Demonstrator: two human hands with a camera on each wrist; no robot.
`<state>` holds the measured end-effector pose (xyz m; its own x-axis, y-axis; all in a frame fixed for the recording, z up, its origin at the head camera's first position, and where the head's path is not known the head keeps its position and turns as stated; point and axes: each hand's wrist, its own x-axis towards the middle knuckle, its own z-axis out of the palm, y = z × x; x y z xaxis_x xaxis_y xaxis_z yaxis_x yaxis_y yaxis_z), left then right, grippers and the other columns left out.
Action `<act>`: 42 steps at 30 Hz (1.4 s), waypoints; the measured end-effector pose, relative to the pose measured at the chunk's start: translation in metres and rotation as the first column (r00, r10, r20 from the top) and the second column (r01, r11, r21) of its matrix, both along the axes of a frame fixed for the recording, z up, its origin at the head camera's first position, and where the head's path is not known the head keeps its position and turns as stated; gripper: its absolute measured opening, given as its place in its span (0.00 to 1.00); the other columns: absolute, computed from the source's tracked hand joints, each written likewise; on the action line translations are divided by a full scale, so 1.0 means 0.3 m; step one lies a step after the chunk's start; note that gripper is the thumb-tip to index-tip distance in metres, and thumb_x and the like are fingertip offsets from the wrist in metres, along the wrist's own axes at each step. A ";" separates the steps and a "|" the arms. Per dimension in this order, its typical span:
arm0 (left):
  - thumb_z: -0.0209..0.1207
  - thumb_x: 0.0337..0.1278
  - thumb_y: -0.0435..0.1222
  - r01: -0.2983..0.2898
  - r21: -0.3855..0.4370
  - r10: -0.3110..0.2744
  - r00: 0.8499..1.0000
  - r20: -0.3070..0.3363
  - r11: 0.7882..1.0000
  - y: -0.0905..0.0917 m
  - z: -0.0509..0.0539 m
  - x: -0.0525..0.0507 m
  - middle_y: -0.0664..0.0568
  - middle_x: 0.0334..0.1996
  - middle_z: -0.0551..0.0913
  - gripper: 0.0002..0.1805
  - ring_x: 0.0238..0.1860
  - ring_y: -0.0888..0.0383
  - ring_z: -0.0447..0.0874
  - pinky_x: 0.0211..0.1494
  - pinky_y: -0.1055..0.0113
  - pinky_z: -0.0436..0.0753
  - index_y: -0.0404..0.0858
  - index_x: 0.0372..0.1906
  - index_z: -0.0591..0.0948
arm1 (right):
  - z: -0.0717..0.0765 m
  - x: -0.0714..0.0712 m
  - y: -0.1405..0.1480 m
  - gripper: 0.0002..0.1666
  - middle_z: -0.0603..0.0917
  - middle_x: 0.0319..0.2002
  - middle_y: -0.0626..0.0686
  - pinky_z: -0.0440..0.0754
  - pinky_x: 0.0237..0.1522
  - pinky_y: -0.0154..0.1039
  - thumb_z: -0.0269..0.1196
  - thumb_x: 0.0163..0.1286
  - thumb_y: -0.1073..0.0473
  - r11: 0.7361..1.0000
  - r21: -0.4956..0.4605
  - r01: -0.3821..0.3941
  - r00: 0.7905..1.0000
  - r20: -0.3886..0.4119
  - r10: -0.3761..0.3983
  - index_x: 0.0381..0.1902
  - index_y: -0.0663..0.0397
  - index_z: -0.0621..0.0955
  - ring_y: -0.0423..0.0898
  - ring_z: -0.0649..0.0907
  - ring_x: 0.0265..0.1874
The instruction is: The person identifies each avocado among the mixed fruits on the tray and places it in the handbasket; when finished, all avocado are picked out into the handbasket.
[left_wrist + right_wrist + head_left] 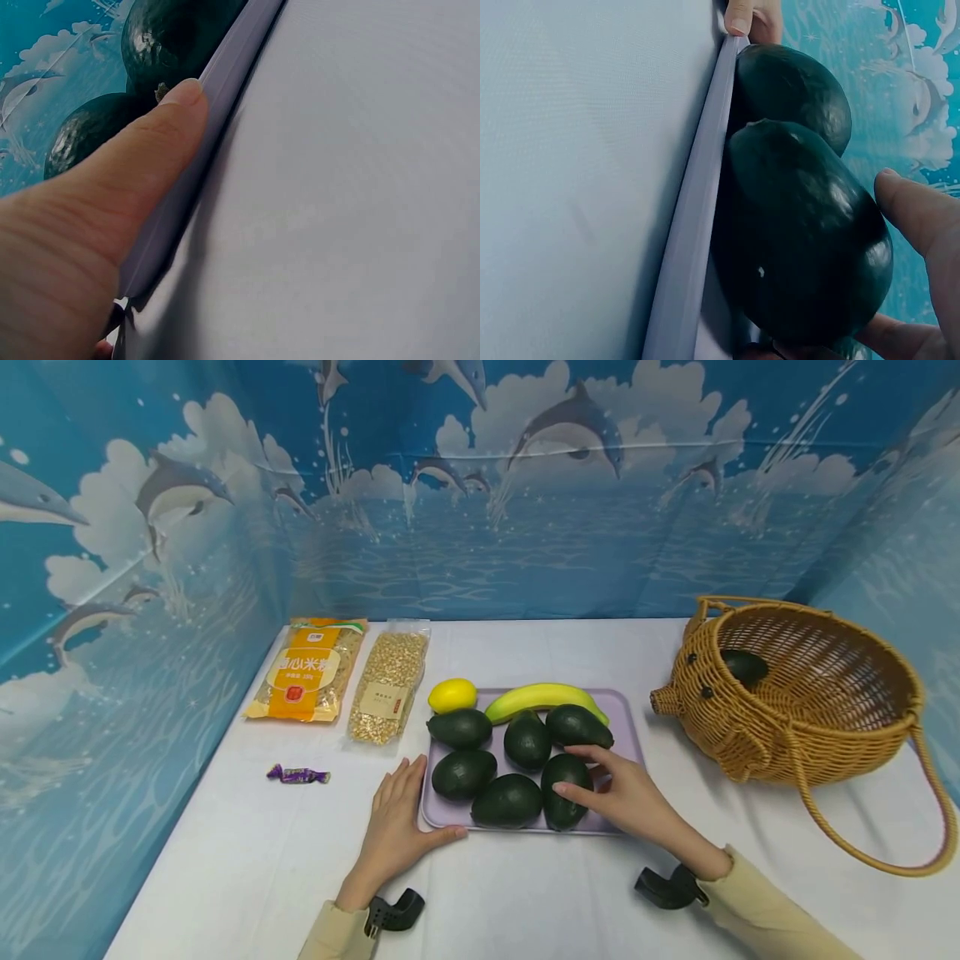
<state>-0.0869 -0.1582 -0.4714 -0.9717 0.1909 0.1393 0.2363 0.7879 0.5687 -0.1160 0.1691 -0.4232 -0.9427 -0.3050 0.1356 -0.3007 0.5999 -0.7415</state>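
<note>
Several dark green avocados lie on a lilac tray (627, 718) together with a yellow banana (536, 697). My right hand (622, 789) curves over the front-right avocado (564, 806), thumb on its top and the other fingers at its far and right sides. In the right wrist view this avocado (802, 232) sits beside the tray rim, close to the thumb (919, 210). My left hand (397, 818) rests at the tray's front-left corner, fingers extended along the left edge. Its thumb (161, 127) lies on the front rim, near an avocado's stem end.
A wicker pig-shaped basket (847, 752) stands at the right, one avocado (744, 668) inside. A lemon (452, 695) sits at the tray's far-left corner. Two food packets, an orange one (303, 672) and a clear one (388, 685), lie back left, behind a purple-wrapped candy (298, 774).
</note>
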 end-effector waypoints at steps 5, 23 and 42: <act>0.68 0.33 0.65 -0.002 -0.004 0.002 1.000 -0.001 1.000 0.000 0.000 0.001 0.42 0.71 0.56 0.65 0.72 0.49 0.45 0.72 0.51 0.41 0.36 0.74 0.54 | -0.007 -0.001 -0.013 0.36 0.84 0.38 0.52 0.79 0.29 0.37 0.71 0.56 0.45 1.000 0.001 0.009 1.000 0.021 -0.009 0.57 0.56 0.76 0.42 0.81 0.32; 0.69 0.34 0.64 0.005 -0.009 -0.006 0.999 -0.040 1.000 0.004 0.002 0.004 0.40 0.70 0.59 0.63 0.72 0.45 0.47 0.71 0.47 0.44 0.33 0.73 0.56 | -0.003 0.010 -0.021 0.37 0.81 0.41 0.53 0.75 0.31 0.40 0.68 0.57 0.41 0.998 0.041 0.056 0.992 0.110 -0.060 0.60 0.51 0.72 0.43 0.77 0.32; 0.68 0.34 0.65 0.006 -0.014 -0.007 1.000 -0.008 1.000 0.001 -0.001 0.002 0.42 0.71 0.56 0.64 0.73 0.48 0.44 0.72 0.51 0.42 0.35 0.74 0.53 | -0.020 0.028 0.009 0.36 0.79 0.47 0.55 0.78 0.28 0.37 0.73 0.55 0.50 0.993 -0.110 0.032 0.995 0.092 -0.022 0.57 0.55 0.72 0.46 0.78 0.30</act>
